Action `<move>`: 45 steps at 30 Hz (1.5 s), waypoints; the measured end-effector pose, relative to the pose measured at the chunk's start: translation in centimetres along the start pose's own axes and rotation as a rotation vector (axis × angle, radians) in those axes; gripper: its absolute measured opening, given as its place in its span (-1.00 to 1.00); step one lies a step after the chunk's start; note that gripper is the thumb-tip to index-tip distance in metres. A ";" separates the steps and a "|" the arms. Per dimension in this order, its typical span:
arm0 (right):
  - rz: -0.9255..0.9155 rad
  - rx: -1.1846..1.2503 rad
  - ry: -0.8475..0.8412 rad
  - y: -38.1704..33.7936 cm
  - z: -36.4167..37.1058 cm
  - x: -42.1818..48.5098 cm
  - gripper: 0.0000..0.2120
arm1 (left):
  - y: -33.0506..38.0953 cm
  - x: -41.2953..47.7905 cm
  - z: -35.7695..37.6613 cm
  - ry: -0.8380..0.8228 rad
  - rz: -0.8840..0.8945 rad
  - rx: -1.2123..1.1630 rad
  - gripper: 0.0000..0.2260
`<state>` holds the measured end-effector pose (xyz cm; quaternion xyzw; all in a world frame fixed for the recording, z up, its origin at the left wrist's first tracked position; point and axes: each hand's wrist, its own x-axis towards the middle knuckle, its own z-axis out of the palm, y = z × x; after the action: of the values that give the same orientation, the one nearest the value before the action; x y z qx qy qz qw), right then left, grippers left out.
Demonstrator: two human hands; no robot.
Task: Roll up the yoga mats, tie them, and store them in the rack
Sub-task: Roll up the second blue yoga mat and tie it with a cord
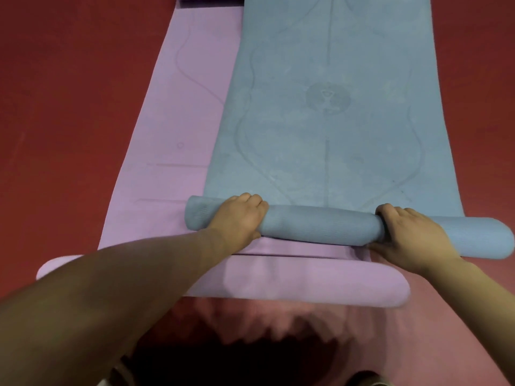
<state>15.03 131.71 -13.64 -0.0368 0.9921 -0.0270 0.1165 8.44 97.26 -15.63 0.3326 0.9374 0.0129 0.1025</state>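
Head view: both hands grip ribbed blue mat roll (pixel 320 222).

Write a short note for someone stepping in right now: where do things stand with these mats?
Left hand: grips the rolled end of the blue mat, fingers over the top.
Right hand: grips the same roll further right.
Blue mat: only the near end is rolled; the rest lies flat, overlapping the purple mat.
Purple mat: spread on the red floor, near end loosely curled.
Done: blue roll started.
Left: finish it, roll the purple mat, tie and store both. No tie or rack is in view.
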 end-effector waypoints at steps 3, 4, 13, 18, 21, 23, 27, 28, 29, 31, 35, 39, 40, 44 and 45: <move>-0.002 -0.018 -0.068 -0.1 -0.5 -0.7 -0.44 | -0.3 0.1 -0.5 -0.125 0.011 0.004 -0.53; 0.001 -0.024 -0.093 -0.1 -0.5 -0.9 -0.43 | -0.4 0.1 -0.7 -0.167 0.014 -0.006 -0.53; 0.072 0.117 -0.194 -0.1 0.5 -1.4 -0.30 | -1.0 0.2 -1.3 -0.295 -0.107 -0.301 -0.49; 0.076 0.043 -0.177 -0.4 0.2 -1.2 0.06 | -0.8 -0.8 -0.2 -0.084 -0.091 -0.291 -0.45; 0.118 0.052 -0.155 -1.0 0.3 -0.8 -0.09 | -0.6 -1.2 0.0 -0.013 -0.058 -0.230 -0.44; 0.106 0.020 -0.124 -1.1 0.5 -0.6 -0.29 | -0.6 -1.4 0.1 0.038 -0.078 -0.247 -0.48; 0.078 0.102 -0.056 -0.6 0.6 -0.7 -0.39 | -0.9 -1.6 0.7 0.101 -0.078 -0.217 -0.56; 0.077 0.110 -0.041 -0.5 0.7 -0.8 -0.36 | -0.9 -1.6 1.0 0.119 -0.072 -0.172 -0.55; 0.076 0.103 -0.030 -0.4 0.9 -0.8 -0.33 | -0.8 -1.6 1.2 0.145 -0.071 -0.129 -0.54; 0.071 0.063 -0.007 -0.4 1.1 -0.9 -0.29 | -0.4 -1.9 1.4 0.185 -0.050 -0.068 -0.49; 0.060 0.002 0.003 -0.6 1.0 -1.0 -0.13 | 0.4 -2.0 1.6 0.090 -0.055 0.012 -0.11; 0.075 -0.009 0.027 -0.9 1.7 -0.8 0.10 | 0.9 -1.2 1.9 0.145 -0.089 0.039 -0.18; 0.075 0.000 0.045 -0.9 2.0 -0.6 0.05 | 0.8 -1.0 1.9 0.167 -0.085 0.022 -0.24; 0.058 -0.033 0.058 -0.7 1.9 0.2 -0.28 | -0.2 -0.4 1.4 0.080 -0.065 -0.074 -0.37; 0.050 -0.052 0.048 -0.6 1.7 0.3 -0.32 | -0.4 -0.2 0.9 0.048 -0.065 -0.081 -0.42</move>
<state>15.13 130.99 -15.29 -0.0146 0.9956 0.0008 0.0924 8.54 96.82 -16.56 0.2972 0.9486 0.0553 0.0937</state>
